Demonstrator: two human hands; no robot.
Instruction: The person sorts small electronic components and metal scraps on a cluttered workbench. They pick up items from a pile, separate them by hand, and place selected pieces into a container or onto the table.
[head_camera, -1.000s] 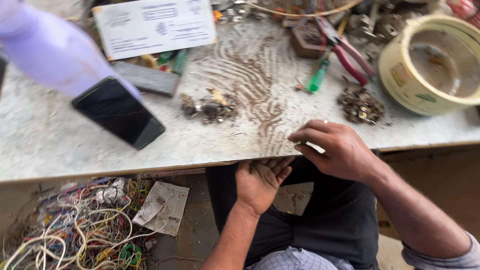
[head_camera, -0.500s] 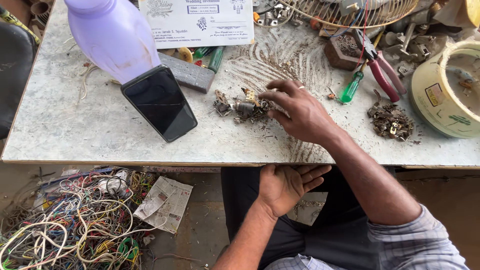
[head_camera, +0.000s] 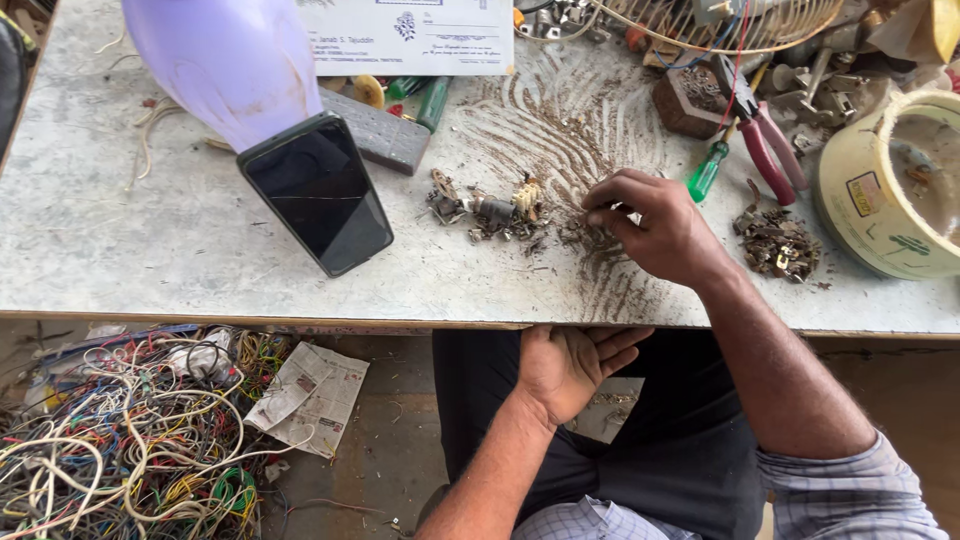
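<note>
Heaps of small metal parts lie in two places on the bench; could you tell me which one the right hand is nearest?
The heap of small switch parts left of the right hand, by its fingertips; the darker heap lies past the wrist.

Lilac bottle (head_camera: 225, 60), black phone (head_camera: 316, 192), green screwdriver (head_camera: 706, 171), red pliers (head_camera: 765, 150), cream tub (head_camera: 870, 190)

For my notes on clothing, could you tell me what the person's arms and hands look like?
Both hands, the left hand and the right hand, are bare, with no gloves, rings or watch visible. The forearms are uncovered. A pale blue checked sleeve is pushed up on the right arm.
</note>
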